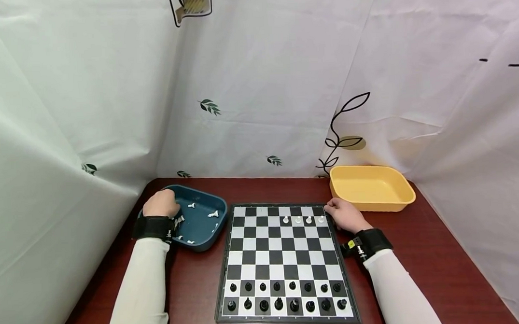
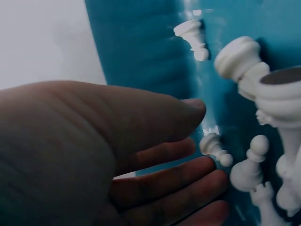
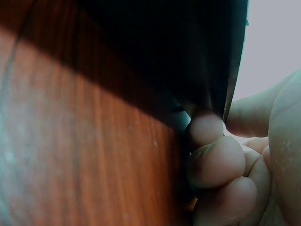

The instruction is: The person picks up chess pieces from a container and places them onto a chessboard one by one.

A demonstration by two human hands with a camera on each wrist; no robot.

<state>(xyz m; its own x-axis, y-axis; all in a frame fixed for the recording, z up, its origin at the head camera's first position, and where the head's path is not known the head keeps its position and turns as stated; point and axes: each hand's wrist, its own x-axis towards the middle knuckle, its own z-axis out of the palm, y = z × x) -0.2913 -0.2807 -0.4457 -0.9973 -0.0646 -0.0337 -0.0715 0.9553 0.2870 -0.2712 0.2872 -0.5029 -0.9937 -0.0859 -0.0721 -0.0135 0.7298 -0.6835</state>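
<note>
My left hand [image 1: 160, 203] reaches into a dark blue tray [image 1: 206, 232] at the left, where white chess pieces lie loose. In the left wrist view its fingers are loosely bent, the fingertips right at a small white pawn [image 2: 212, 146]; another pawn [image 2: 193, 38] and a rook [image 2: 264, 200] lie around them. My right hand [image 1: 348, 217] grips the far right corner of the chessboard [image 1: 270, 258], fingers curled at its edge in the right wrist view. Several white pawns [image 1: 298, 219] stand on the board's second row from the far side, toward the right.
Two rows of black chess pieces [image 1: 278, 303] stand along the board's near side. A yellow tray [image 1: 370, 207] sits at the back right, close behind my right hand. White patterned cloth [image 1: 260, 84] surrounds the reddish-brown table [image 1: 438, 275].
</note>
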